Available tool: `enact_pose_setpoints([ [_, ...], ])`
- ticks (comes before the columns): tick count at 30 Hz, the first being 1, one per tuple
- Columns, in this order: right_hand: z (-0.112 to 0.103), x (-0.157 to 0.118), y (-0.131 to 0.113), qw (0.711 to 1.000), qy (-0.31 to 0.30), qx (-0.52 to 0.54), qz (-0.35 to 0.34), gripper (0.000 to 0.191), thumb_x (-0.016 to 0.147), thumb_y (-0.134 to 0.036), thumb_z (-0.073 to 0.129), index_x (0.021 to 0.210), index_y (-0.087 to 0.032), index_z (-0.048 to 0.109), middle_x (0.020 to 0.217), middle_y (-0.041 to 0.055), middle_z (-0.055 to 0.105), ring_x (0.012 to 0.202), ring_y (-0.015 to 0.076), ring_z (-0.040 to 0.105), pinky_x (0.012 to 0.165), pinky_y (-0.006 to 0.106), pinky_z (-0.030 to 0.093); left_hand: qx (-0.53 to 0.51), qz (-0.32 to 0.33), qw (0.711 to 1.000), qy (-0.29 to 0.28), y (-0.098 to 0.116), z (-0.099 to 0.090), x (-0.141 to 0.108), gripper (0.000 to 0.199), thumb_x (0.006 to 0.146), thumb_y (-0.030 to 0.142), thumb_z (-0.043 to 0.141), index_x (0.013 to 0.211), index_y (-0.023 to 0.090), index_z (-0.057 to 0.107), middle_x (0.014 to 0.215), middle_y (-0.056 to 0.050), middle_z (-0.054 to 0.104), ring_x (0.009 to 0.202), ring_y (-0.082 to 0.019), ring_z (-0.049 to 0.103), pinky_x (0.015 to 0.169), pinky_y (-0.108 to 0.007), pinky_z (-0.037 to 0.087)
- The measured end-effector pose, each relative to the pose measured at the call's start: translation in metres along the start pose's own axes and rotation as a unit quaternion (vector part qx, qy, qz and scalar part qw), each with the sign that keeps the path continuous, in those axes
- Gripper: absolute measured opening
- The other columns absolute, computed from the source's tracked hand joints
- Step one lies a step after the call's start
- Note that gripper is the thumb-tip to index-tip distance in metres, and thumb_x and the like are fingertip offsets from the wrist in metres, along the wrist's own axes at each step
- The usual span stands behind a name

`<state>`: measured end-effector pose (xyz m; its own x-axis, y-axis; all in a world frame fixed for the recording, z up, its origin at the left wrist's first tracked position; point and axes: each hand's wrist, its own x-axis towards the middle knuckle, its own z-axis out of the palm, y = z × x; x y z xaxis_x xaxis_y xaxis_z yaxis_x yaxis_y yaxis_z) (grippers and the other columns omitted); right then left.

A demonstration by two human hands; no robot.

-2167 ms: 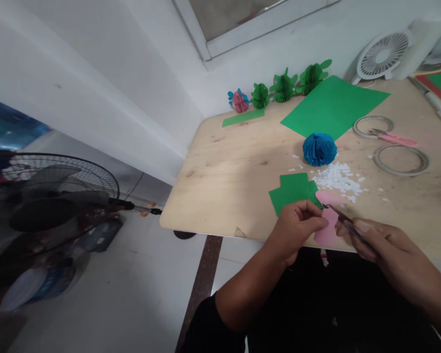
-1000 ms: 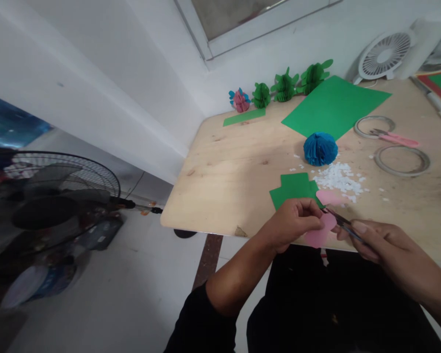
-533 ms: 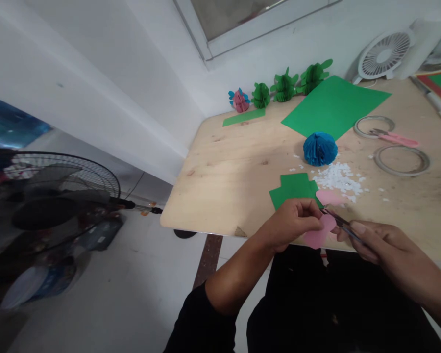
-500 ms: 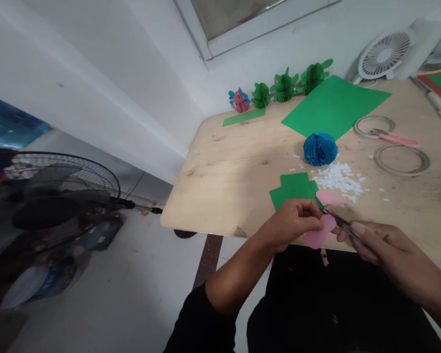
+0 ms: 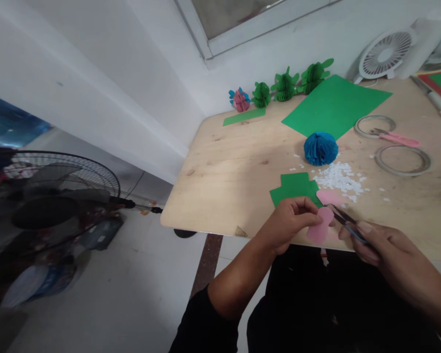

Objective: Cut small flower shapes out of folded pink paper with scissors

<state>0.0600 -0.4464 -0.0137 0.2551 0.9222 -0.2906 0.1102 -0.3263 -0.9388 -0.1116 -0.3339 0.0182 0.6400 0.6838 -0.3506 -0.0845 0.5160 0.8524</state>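
Observation:
My left hand (image 5: 296, 220) pinches a small rounded piece of pink paper (image 5: 320, 228) over the table's front edge. In my right hand (image 5: 371, 240) is a pair of scissors (image 5: 345, 220), its blades pointing left beside the pink paper. Another pink paper piece (image 5: 329, 197) lies on the table just behind the blades. Green paper pieces (image 5: 294, 186) lie beyond my left hand. A heap of small white paper bits (image 5: 340, 177) is spread behind the scissors, with a blue folded-paper ball (image 5: 320, 148) at its far side.
A large green sheet (image 5: 338, 105) covers the table's back. Two tape rolls (image 5: 402, 161) and pink-handled snips (image 5: 399, 138) lie right. Several paper figures (image 5: 284, 86) line the wall, near a small white fan (image 5: 385, 54). A black standing fan (image 5: 51, 196) is on the left.
The scissors have moved slightly right, away from the pink paper in my left hand. That paper has turned and now looks narrower. Things on the table are unchanged.

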Motion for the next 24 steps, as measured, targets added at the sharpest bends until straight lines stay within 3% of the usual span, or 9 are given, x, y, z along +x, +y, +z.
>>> enact_pose_setpoints([
  [3,0.0027,-0.0031,-0.0020,0.998,-0.017,0.034,0.039,0.061,0.083,-0.074,0.052,0.049,-0.025,0.040,0.052,-0.0002,0.041,0.057,0.0201,0.044,0.058,0.033,0.039,-0.041,0.013,0.999,0.032,-0.0031,0.0020,-0.0014,0.024,0.056,0.027,0.083,0.063,0.017,0.063,0.064,0.004,0.056,0.064,-0.009,0.046,0.067,-0.026,0.034],
  [7,0.0057,-0.0080,-0.0053,0.999,-0.006,0.008,0.040,0.061,0.081,-0.076,0.051,0.051,-0.024,0.052,0.050,-0.0011,0.036,0.053,0.0190,0.040,0.057,0.033,0.036,-0.071,0.002,0.996,0.051,-0.0061,0.0051,-0.0045,0.026,0.055,0.028,0.085,0.066,0.017,0.064,0.067,0.003,0.058,0.066,-0.009,0.047,0.067,-0.025,0.035],
  [17,-0.0038,-0.0078,-0.0047,0.996,-0.066,-0.038,0.038,0.064,0.081,-0.078,0.049,0.049,-0.024,0.043,0.050,-0.0015,0.037,0.050,0.0159,0.034,0.050,0.030,0.027,-0.041,0.009,0.998,0.039,-0.0025,0.0042,-0.0055,0.030,0.055,0.032,0.088,0.065,0.016,0.064,0.066,0.003,0.058,0.064,-0.008,0.047,0.070,-0.025,0.037],
  [24,-0.0038,-0.0063,-0.0074,0.995,-0.076,-0.044,0.048,0.063,0.080,-0.080,0.049,0.056,-0.022,0.058,0.052,-0.0027,0.035,0.050,0.0150,0.032,0.051,0.029,0.027,-0.016,0.021,0.999,0.040,-0.0009,0.0030,-0.0043,0.033,0.056,0.035,0.088,0.065,0.016,0.064,0.064,0.004,0.058,0.063,-0.008,0.048,0.069,-0.026,0.038],
])
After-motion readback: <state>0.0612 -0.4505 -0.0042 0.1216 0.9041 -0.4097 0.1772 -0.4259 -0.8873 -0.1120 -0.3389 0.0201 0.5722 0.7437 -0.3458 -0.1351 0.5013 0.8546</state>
